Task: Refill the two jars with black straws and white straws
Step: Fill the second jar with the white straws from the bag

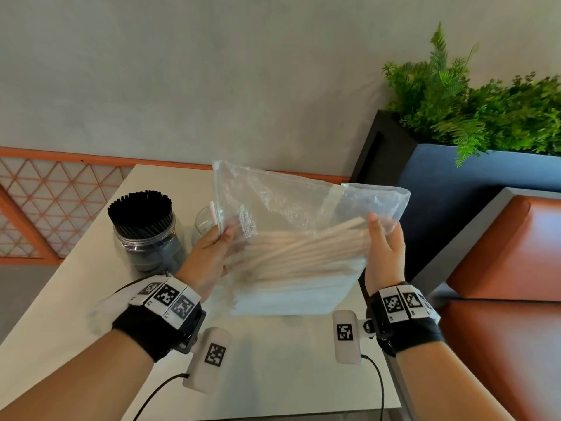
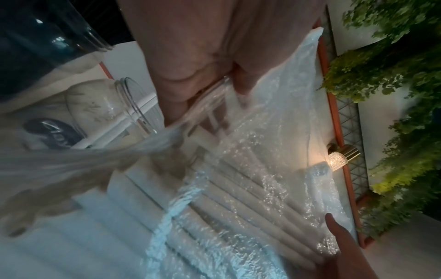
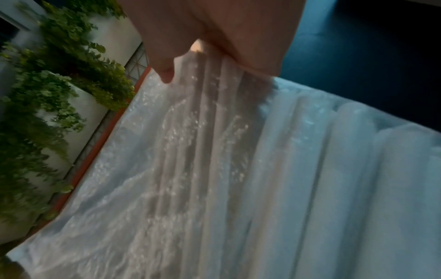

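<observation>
A clear plastic bag (image 1: 297,208) full of white straws (image 1: 303,250) is held up over the white table (image 1: 76,284). My left hand (image 1: 212,247) grips its left side near the zip edge. My right hand (image 1: 384,241) pinches its right side, thumb in front. The wrist views show the crinkled bag (image 2: 250,169) (image 3: 190,169) close up with straws inside it. A glass jar (image 1: 145,235) packed with black straws (image 1: 139,211) stands left of the bag. An empty clear jar (image 1: 206,221) stands behind my left hand, also seen as the jar (image 2: 133,105).
A dark planter (image 1: 440,183) with green ferns stands at the back right. An orange-brown padded seat (image 1: 510,268) lies right of the table. An orange lattice rail (image 1: 45,202) runs along the left. A small lit lamp (image 2: 341,158) shows beyond the bag.
</observation>
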